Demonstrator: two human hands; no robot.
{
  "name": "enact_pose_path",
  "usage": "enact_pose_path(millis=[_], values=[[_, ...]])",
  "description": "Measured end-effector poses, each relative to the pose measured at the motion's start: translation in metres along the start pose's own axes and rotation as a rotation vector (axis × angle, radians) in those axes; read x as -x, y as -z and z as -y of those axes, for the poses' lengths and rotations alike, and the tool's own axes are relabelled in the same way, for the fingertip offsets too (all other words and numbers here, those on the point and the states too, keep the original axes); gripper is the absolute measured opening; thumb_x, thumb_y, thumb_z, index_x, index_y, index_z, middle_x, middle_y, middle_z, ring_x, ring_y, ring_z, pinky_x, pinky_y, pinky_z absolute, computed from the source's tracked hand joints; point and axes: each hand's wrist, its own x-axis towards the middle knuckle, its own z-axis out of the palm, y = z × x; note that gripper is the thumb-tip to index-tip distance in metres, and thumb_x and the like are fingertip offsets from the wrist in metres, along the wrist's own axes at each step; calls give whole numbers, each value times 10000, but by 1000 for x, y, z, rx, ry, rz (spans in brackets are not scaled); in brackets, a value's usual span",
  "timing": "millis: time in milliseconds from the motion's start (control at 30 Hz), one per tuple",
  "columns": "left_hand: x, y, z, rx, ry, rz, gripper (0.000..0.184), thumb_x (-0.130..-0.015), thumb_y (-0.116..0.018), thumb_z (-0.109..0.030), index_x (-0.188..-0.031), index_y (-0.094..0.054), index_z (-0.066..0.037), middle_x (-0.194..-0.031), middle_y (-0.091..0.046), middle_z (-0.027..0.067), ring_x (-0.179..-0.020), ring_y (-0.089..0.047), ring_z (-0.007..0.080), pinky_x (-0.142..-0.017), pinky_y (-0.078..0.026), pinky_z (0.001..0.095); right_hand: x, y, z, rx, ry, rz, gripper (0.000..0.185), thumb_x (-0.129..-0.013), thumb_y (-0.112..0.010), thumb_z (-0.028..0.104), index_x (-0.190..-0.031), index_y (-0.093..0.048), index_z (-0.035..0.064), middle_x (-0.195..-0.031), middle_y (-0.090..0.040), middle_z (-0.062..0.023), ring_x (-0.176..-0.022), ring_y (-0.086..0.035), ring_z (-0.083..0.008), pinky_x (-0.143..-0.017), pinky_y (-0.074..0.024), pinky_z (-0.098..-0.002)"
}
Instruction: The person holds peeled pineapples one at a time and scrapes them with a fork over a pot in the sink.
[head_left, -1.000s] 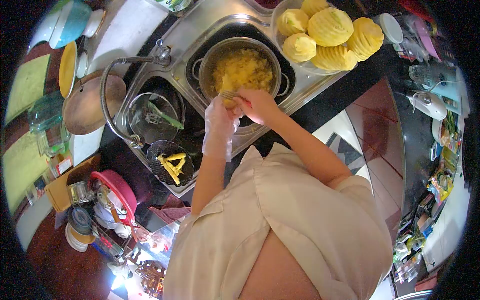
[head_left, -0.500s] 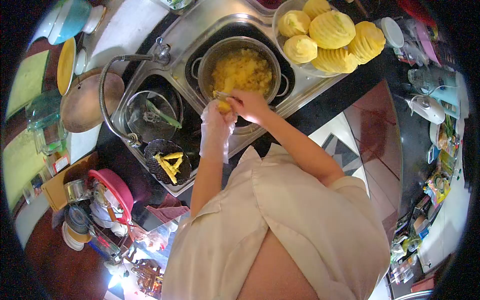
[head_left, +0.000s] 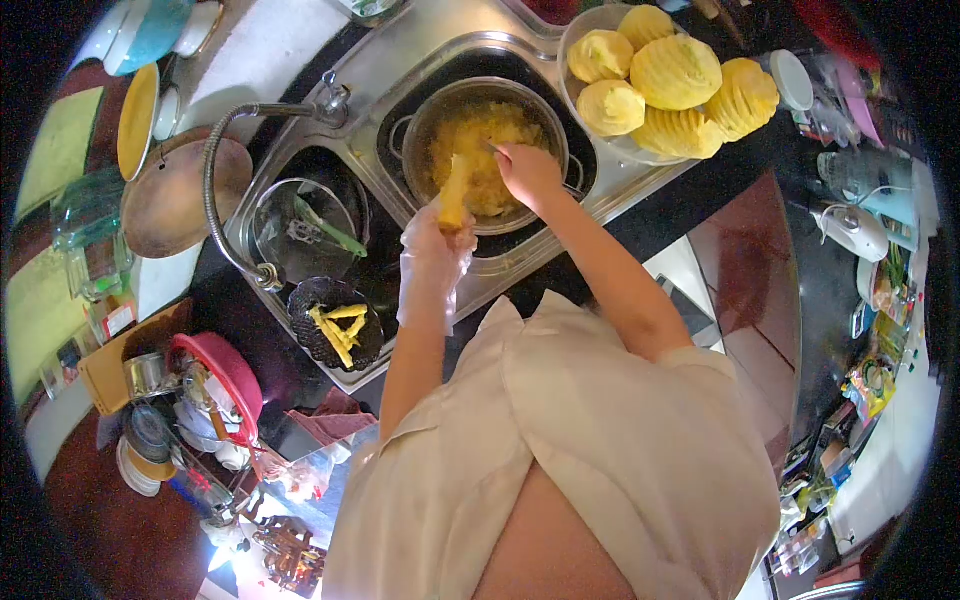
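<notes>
Inside the sink (head_left: 375, 92), a pot (head_left: 424, 125) is holding yellow pulp (head_left: 470, 135); over its near rim, the gloved left hand (head_left: 437, 236) is tightly gripping a long fruit piece (head_left: 454, 195), best held steady, while the right hand (head_left: 530, 177) is pinching a mostly hidden utensil (head_left: 491, 146).

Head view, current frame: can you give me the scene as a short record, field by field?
Left hand: in a clear plastic glove, grips a long yellow fruit piece
Right hand: ungloved, above the pot, holds a thin utensil; its working end is unclear
Pot: two handles, holds yellow pulp
Dark bowl: holds yellow strips
Clear bowl: at upper right, holds peeled yellow fruits
</notes>
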Motion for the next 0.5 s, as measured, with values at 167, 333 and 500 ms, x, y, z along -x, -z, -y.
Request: enact_pose_path(millis=[167,333,500], values=[[5,0,-2,100,-59,80,234,-891,-487,-244,-899,-548,-18,-653,-527,60,-468,-486,139,-408,-393,232,11,19,17,-205,-94,-49,323,-888,-436,302,-922,-577,14,-821,-634,-203,-761,-603,-421,-687,-466,-520],[-10,3,-2,50,-73,77,249,-903,-477,-250,-963,-553,-21,-690,-551,94,-512,-528,194,-481,-482,301,31,21,21,-424,-92,23,315,-887,-471,328,-912,-573,30,-783,-621,-191,-745,-596,-393,-648,-462,-477],[-40,36,8,33,-43,183,256,-909,-464,-252,-974,-555,-22,-737,-584,111,-592,-578,210,-537,-519,316,55,28,29,-576,-67,124,291,-892,-522,300,-836,-532,15,-643,-512,-98,-581,-465,-216,-576,-402,-362]])
